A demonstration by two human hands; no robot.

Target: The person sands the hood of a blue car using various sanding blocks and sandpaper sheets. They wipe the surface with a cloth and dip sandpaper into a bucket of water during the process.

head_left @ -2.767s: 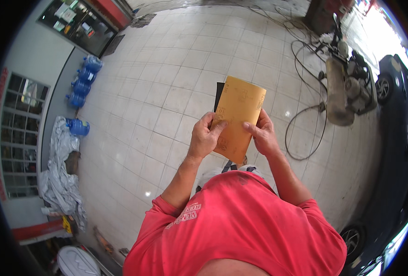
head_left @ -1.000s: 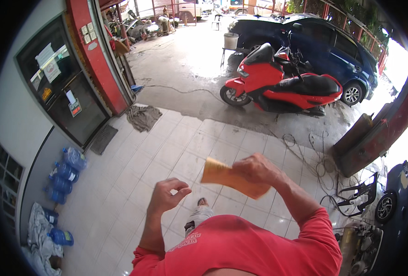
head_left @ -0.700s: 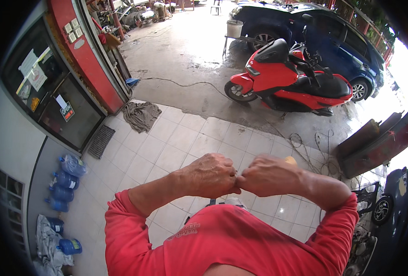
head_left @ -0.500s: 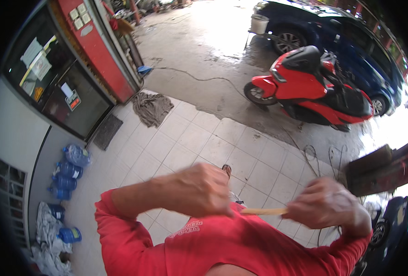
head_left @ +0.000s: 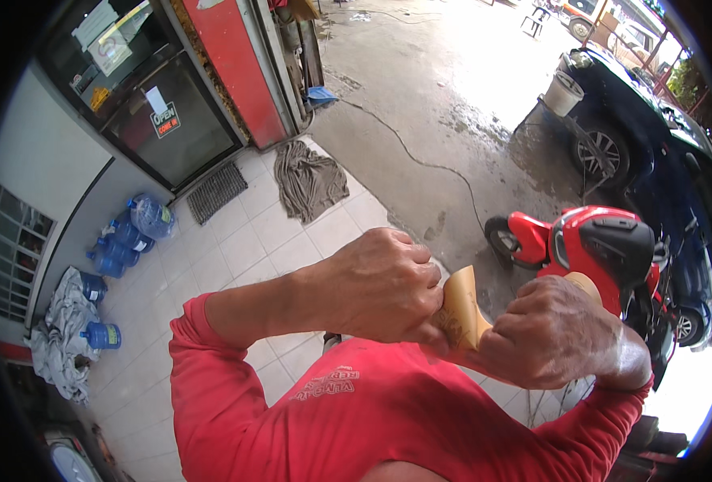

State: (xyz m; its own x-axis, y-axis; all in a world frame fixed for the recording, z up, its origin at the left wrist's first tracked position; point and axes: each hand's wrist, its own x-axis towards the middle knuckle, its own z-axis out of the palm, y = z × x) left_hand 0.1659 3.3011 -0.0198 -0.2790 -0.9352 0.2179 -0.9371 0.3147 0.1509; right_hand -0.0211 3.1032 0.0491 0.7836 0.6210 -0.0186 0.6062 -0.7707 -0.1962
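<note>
My left hand (head_left: 388,285) and my right hand (head_left: 553,333) are raised in front of my chest, both closed. Between them stretches a curled tan paper-like strip (head_left: 462,309) with faint print on its face; it could be sandpaper, but I cannot tell for sure. The left fingers pinch its near end. The right fist wraps round the other part, and a rolled tan end shows just beyond the knuckles. My fingertips are mostly hidden behind the backs of the hands.
A red scooter (head_left: 585,241) stands ahead on the right, beside a dark blue car (head_left: 653,161) and a white bucket (head_left: 563,95). A grey cloth (head_left: 308,183) and a dark doormat (head_left: 217,193) lie near the glass door (head_left: 171,153). Blue water bottles (head_left: 135,233) line the left wall.
The hands have come closer together, and the strip, edge-on before, now shows its broad curled face. My view has turned right-to-left across the yard, so the scooter sits farther right.
</note>
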